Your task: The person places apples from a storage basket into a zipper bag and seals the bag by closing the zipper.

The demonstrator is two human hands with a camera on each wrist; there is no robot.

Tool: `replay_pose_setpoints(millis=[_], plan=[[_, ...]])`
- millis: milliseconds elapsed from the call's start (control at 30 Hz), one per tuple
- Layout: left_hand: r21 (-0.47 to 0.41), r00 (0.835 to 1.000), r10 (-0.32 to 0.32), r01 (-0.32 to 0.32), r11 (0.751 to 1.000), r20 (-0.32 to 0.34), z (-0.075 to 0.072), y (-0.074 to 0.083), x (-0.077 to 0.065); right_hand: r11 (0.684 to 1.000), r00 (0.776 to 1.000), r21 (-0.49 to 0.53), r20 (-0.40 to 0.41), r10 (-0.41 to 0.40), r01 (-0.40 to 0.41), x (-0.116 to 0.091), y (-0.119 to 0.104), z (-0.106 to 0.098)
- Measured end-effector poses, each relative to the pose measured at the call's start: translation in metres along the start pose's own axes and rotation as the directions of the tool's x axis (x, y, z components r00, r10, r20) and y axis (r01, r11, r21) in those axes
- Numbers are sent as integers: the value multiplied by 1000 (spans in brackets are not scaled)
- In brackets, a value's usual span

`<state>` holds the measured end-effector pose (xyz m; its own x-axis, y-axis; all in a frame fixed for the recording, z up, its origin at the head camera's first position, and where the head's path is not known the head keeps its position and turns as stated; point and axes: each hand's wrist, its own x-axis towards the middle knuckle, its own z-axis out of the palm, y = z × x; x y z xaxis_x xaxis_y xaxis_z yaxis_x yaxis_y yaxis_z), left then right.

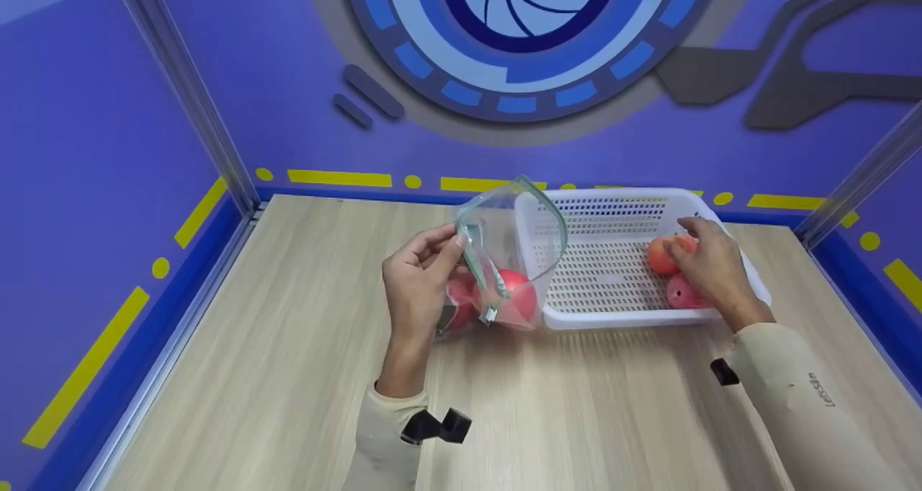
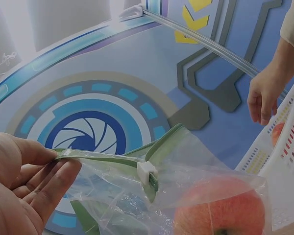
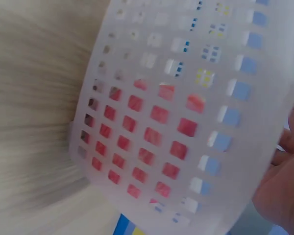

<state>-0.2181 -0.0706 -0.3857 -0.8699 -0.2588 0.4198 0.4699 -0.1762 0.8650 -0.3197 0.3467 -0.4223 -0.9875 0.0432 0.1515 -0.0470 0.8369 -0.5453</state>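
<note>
Clear zip bag (image 1: 497,224) with its mouth gaping, on the far half of the tabletop (image 1: 288,376), just beside the left rim of a white basket (image 1: 634,320). Left grip (image 1: 421,268) pinching the bag's mouth between thumb and fingers. Low inside, a red apple (image 1: 517,293); to its left, another red round shape (image 1: 459,304), partly hidden, impossible to tell exactly what. Right grip (image 1: 713,260) over the basket's right end, thumb and fingers apart, apparently holding nothing, close above an orange-red fruit (image 1: 661,255); just beside that, towards the basket's near right corner, a pink-red fruit (image 1: 683,291)

Film probably light, limp and slippery, likely to fold inward if released; best taken by the stiffer green zip strip (image 2: 108,159), away from the white slider (image 2: 147,172). Fruit likely firm, smooth, heavier than the bag, inclined to roll and easily bruised; best cupped from above around the widest part

Basket near the tabletop's far edge, towards the far right corner, with little room before the blue wall (image 1: 288,116). Bare wood from the bag to the left edge, and more on the near side. Between bag and orange-red fruit, open basket floor, with the left rim to pass over
</note>
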Motion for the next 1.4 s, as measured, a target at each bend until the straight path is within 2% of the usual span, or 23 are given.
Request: replay_pose_setpoints(millis=[367,767,1000,1200,1400], plan=[[38,1000,-3,3,999,7,-1,0,-1,994,992,-22,72,104,-103,15,19,8],[49,1000,0,0,999,-2,-2,0,-1,981,972,-8,136,192,-193,21,25,12],[8,1000,-11,11,1000,1,-1,-2,0,995,991,-21,90,97,-96,23,28,16],[6,1000,-8,8,1000,1,-1,-1,-1,993,987,-24,111,118,-116,24,28,18],[7,1000,-10,10,1000,5,-1,-1,-1,998,996,-59,86,15,-10,24,28,19]])
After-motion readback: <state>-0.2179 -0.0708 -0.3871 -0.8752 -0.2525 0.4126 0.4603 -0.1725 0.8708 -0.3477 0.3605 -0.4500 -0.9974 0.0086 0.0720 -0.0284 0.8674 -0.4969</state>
